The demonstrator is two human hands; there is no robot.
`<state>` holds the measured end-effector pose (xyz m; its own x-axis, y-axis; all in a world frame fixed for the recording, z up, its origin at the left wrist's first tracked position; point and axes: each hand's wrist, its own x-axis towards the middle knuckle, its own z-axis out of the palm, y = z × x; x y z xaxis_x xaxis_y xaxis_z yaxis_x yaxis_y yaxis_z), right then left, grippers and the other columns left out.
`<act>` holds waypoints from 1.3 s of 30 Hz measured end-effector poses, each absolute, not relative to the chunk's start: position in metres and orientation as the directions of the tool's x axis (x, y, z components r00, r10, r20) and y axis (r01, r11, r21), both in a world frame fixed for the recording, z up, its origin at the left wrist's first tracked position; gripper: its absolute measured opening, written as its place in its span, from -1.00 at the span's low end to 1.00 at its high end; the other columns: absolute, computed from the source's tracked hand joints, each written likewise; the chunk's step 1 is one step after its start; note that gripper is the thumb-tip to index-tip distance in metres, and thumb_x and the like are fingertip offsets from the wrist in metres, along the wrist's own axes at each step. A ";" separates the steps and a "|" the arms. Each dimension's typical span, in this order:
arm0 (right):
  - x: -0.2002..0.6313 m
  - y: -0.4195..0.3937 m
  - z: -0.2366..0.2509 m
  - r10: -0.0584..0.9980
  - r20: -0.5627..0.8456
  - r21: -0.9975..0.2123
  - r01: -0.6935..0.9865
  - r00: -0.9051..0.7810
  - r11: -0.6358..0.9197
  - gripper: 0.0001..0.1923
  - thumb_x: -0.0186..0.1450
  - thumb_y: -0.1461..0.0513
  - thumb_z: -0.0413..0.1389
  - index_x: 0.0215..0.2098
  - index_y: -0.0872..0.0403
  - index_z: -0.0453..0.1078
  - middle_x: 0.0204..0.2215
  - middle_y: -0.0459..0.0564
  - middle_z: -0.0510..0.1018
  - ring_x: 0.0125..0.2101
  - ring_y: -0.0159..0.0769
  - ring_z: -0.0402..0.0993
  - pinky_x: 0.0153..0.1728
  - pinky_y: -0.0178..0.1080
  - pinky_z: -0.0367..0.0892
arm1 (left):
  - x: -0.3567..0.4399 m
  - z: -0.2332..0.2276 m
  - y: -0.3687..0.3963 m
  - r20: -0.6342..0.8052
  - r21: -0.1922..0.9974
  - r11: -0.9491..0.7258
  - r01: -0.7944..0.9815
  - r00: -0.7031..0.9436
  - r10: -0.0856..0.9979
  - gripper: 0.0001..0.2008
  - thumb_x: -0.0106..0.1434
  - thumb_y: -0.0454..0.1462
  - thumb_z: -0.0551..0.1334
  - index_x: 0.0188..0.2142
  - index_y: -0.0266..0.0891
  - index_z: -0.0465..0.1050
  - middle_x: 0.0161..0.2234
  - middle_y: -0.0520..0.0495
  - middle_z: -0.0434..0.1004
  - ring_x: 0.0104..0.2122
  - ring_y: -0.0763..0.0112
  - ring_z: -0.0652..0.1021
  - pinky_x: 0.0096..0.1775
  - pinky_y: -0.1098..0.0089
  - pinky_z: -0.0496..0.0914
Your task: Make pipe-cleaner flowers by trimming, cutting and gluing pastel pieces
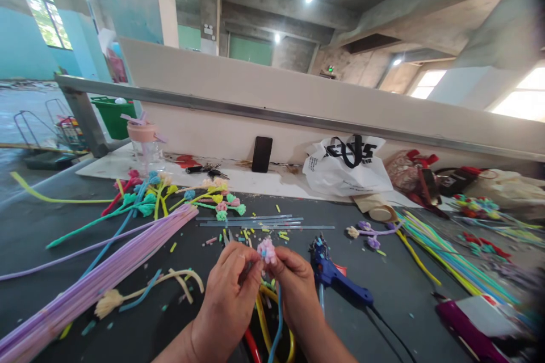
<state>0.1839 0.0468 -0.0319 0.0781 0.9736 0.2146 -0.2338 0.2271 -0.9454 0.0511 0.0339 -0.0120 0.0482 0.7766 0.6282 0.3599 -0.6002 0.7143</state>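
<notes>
A small fluffy pink flower with a bit of blue at its centre is held up between my hands. My left hand has thumb and index finger pinched together at the flower's left edge. From the other side, my right hand grips the flower's base with its fingertips. A blue fuzzy stem hangs down beside the right palm; its join to the flower is hidden by fingers. Just right of that hand lies a blue hot glue gun. Clear glue sticks and small yellow and green scraps lie beyond the fingers.
A bundle of pink and lilac stems covers the left, with colourful fuzzy flowers behind. A cup, phone and white bag stand along the back. More stems and a purple tool lie right.
</notes>
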 end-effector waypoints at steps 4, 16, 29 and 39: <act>0.184 0.045 -0.034 0.973 0.210 -0.951 -0.211 0.091 0.225 -0.89 0.07 0.19 0.24 -0.52 0.07 0.52 -0.63 -0.15 0.35 -0.57 -0.46 0.17 -0.54 -0.39 0.12 | 0.052 -0.011 0.033 0.604 0.735 -0.585 0.344 0.062 0.795 -0.91 0.21 -0.38 0.09 -0.40 -0.22 0.31 -0.46 0.00 0.32 -0.47 0.47 0.37 -0.45 0.46 0.31; 0.189 0.049 -0.028 0.962 0.274 -0.917 -0.302 -0.002 0.261 -0.82 0.06 0.12 0.25 -0.53 0.08 0.53 -0.62 -0.11 0.40 -0.57 -0.44 0.18 -0.54 -0.36 0.10 | 0.043 -0.008 0.035 0.754 0.613 -0.703 0.361 -0.002 0.657 -0.86 0.19 -0.46 0.11 -0.29 -0.23 0.32 -0.38 -0.03 0.36 -0.35 0.44 0.41 -0.31 0.44 0.34; 0.191 0.046 -0.017 0.961 0.167 -0.896 -0.441 -0.218 0.056 -0.79 -0.05 0.11 0.30 -0.64 0.08 0.51 -0.69 -0.13 0.33 -0.64 -0.47 0.11 -0.59 -0.38 0.02 | 0.045 -0.003 0.028 0.822 0.475 -0.801 0.366 0.140 0.552 -0.85 0.18 -0.46 0.11 -0.29 -0.21 0.31 -0.39 -0.04 0.36 -0.33 0.41 0.43 -0.31 0.46 0.37; 0.192 0.043 -0.012 0.916 0.170 -0.926 -0.378 -0.363 0.022 -0.65 -0.04 -0.01 0.25 -0.70 0.11 0.47 -0.75 -0.12 0.31 -0.69 -0.47 0.10 -0.63 -0.36 0.02 | 0.042 0.000 0.027 0.784 0.534 -0.793 0.293 0.178 0.594 -0.85 0.20 -0.48 0.07 -0.31 -0.22 0.26 -0.41 -0.03 0.33 -0.34 0.43 0.38 -0.30 0.44 0.34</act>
